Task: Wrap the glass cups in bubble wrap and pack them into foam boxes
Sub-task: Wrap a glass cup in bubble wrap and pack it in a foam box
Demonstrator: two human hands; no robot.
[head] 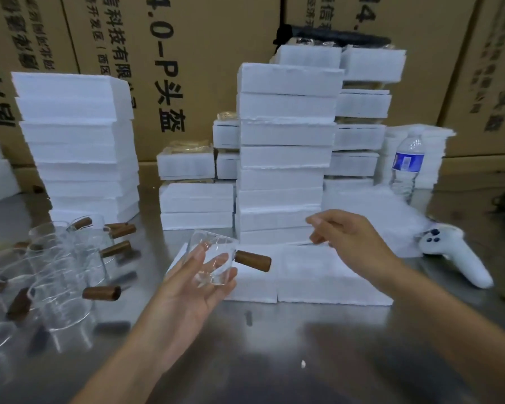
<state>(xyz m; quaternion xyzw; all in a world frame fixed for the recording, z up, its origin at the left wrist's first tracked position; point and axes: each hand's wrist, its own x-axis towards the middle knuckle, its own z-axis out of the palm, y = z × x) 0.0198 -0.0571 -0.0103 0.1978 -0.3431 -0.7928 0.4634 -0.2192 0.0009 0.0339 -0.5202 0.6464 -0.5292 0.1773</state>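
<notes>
My left hand holds a clear glass cup with a brown wooden handle pointing right, lifted just above the left end of the open foam boxes lying flat in front of me. My right hand hovers over the right foam box with its fingers loosely curled and nothing in them. Several more glass cups with wooden handles stand clustered on the metal table at the left. A sheet of bubble wrap lies behind the right hand.
Tall stacks of white foam boxes rise behind the work spot, with another stack at the left. A water bottle and a white controller sit at the right. Cardboard cartons wall the back.
</notes>
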